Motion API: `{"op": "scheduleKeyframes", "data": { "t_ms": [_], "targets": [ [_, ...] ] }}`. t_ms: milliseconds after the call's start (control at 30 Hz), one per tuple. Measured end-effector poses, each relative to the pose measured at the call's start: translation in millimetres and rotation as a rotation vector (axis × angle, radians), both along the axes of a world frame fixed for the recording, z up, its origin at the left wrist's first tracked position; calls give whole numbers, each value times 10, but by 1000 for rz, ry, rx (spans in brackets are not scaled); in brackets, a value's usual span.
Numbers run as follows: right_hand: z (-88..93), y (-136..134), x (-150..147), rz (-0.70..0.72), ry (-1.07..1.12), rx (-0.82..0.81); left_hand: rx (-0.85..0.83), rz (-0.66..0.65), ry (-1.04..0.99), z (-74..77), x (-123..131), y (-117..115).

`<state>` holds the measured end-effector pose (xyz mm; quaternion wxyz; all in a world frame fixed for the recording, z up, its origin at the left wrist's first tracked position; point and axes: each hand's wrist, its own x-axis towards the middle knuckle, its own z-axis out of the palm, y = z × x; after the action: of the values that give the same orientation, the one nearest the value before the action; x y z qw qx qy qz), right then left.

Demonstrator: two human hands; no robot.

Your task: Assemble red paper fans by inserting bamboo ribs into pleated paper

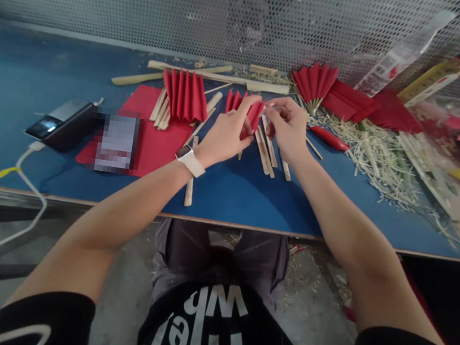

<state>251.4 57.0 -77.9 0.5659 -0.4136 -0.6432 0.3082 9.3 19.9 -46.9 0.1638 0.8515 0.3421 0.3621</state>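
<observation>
Nearest, a lone pale strip [189, 187] lies by the front edge of the blue surface [226, 198]. Beyond it, more loose wooden strips [264, 153] fan out below the hands. The left hand [227, 132] curves over a small pleated red paper [234, 100], apparently holding it between thumb and fingers; the right hand [286, 123] has its fingertips drawn narrow at the paper's right end. The folding looks done here, yet the strips below lie unsorted — so this piece seems only partway along. To the left, a larger pleated piece [185, 96] rests on red sheets beside a few strips, its pleats also formed. Farther back, a red fan [316, 84] looks nearest to finished, its ribs gathered at the base.

The left hand covers much of the small paper, and whatever sits between the right fingertips is too small to tell — I cannot say if they grip a strip. The far-right clutter is blurred.
</observation>
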Motion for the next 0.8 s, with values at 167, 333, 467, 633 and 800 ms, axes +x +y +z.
{"op": "scheduleKeyframes", "data": {
  "t_ms": [167,333,467,633,800],
  "targets": [
    [-244,106,73,-54,7,-167,22,43,20,50,-18,-16],
    [-452,139,-18,20,48,-272,25,20,23,104,-5,-63],
    [-518,115,-79,-50,47,-251,2,-53,20,111,20,-107],
    [-487,130,-35,-113,38,-158,99,-27,2,161,5,-128],
    [-295,113,-28,-150,41,3,106,76,-87,149,-42,-27]
  ]
}}
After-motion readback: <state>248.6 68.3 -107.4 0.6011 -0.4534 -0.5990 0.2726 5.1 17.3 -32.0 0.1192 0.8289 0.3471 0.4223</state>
